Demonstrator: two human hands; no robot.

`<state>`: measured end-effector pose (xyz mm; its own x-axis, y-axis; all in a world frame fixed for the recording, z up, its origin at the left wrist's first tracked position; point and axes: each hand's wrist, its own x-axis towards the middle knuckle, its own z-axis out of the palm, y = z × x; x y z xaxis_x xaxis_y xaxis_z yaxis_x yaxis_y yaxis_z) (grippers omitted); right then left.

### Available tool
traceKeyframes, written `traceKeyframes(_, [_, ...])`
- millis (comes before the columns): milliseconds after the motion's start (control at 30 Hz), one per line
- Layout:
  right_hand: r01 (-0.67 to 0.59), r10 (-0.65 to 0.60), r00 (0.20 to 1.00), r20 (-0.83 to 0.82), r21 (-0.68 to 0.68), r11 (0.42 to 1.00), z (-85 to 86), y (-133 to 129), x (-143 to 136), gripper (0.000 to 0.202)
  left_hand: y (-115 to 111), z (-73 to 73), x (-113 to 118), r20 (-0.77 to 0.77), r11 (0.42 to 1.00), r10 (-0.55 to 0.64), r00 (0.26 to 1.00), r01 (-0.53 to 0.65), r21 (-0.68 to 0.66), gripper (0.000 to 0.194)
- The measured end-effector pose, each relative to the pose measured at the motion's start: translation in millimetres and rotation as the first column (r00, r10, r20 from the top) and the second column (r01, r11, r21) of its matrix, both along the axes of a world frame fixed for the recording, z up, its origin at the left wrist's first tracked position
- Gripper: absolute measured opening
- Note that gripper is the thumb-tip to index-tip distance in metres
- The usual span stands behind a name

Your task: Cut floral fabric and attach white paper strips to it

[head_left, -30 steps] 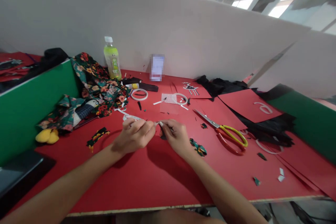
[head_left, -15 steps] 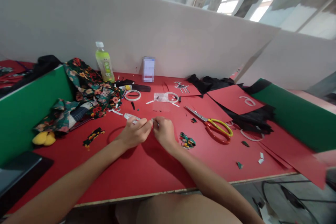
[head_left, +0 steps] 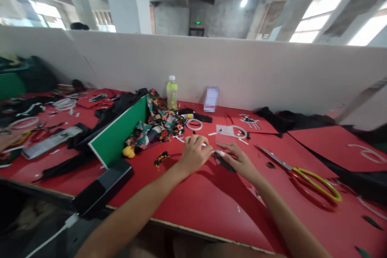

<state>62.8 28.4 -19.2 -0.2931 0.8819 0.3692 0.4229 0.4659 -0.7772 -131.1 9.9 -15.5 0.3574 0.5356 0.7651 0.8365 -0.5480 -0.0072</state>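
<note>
Near the middle of the red tabletop my two hands work close together. My right hand (head_left: 240, 163) holds a small dark scrap of fabric (head_left: 225, 163) with a white bit at its edge, thumb and fingers around it. Beside it, my left hand (head_left: 195, 154) has its fingers drawn together in a pinch, close to the scrap's left end. What that pinch holds, if anything, is hidden. A floral fabric strip (head_left: 161, 158) lies to the left of my left hand. Scissors (head_left: 298, 170) with yellow and red handles rest to the right.
Behind my hands are a white tape ring (head_left: 199, 127), a dotted white sheet (head_left: 224, 130) and a phone (head_left: 211, 99). Floral cloth (head_left: 163, 119) and a drink bottle (head_left: 171, 94) stand back left. A green divider (head_left: 121, 133) and a black box (head_left: 102, 187) edge the left side.
The view has swung left, showing the neighbouring table area. My right hand has gone from a closed fist to longer, more extended fingers, with the dark scrap now showing. My hands have drawn slightly apart.
</note>
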Motion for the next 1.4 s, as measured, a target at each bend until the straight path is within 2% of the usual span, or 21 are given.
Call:
traceKeyframes(100, [-0.145,0.141,0.989,-0.047,-0.119,0.982,1.9,-2.1,-9.5,0.037,2.6,-1.2,-5.3,0.003,0.996,-0.034,0.999,0.034,-0.079,0.015])
traceKeyframes(233, [-0.137,0.119,0.99,-0.075,-0.323,0.936,8.6,-2.8,-19.4,0.043,4.6,-2.4,-8.8,-0.002,0.982,-0.06,0.998,0.059,-0.177,0.018])
traceKeyframes(367, [-0.1,0.084,0.995,-0.06,-0.342,0.934,17.4,5.4,-18.8,0.046,6.5,-1.7,-10.8,0.002,0.974,-0.066,0.998,0.065,-0.219,0.018])
traceKeyframes(533, [-0.107,0.115,0.993,0.0,-0.361,0.926,23.4,17.9,-19.3,0.048,8.1,-0.7,-12.7,-0.01,0.961,-0.042,0.999,0.038,-0.273,0.02])
traceKeyframes(633, [-0.084,0.105,0.994,0.042,-0.342,0.936,21.8,18.4,-23.7,0.043,10.2,-0.9,-14.1,0.012,0.955,-0.014,1.0,0.016,-0.295,0.022])
traceKeyframes(767, [-0.054,0.063,0.998,0.019,-0.315,0.948,14.0,13.9,-32.0,0.035,12.7,-2.5,-15.2,-0.029,0.962,0.003,1.0,-0.01,-0.273,0.019])
traceKeyframes(933, [0.09,-0.07,0.993,0.092,-0.236,0.968,5.2,11.7,-38.0,0.024,13.2,-6.9,-12.5,-0.167,0.994,-0.034,0.985,0.017,-0.107,0.015])
traceKeyframes(1100, [0.208,-0.183,0.959,0.218,-0.098,0.973,7.0,8.7,-39.6,0.028,12.2,-6.7,-6.1,-0.29,0.998,-0.054,0.956,0.062,0.019,0.024])
traceKeyframes(1267, [0.252,-0.235,0.952,0.197,-0.068,0.965,10.7,7.9,-42.4,0.029,11.0,-0.5,-1.5,-0.434,0.997,-0.073,0.898,0.077,-0.01,0.028])
traceKeyframes(1400, [0.282,-0.27,0.944,0.191,-0.036,0.959,8.4,11.3,-44.3,0.028,10.7,0.8,0.5,-0.469,0.997,-0.08,0.879,0.076,-0.029,0.029])
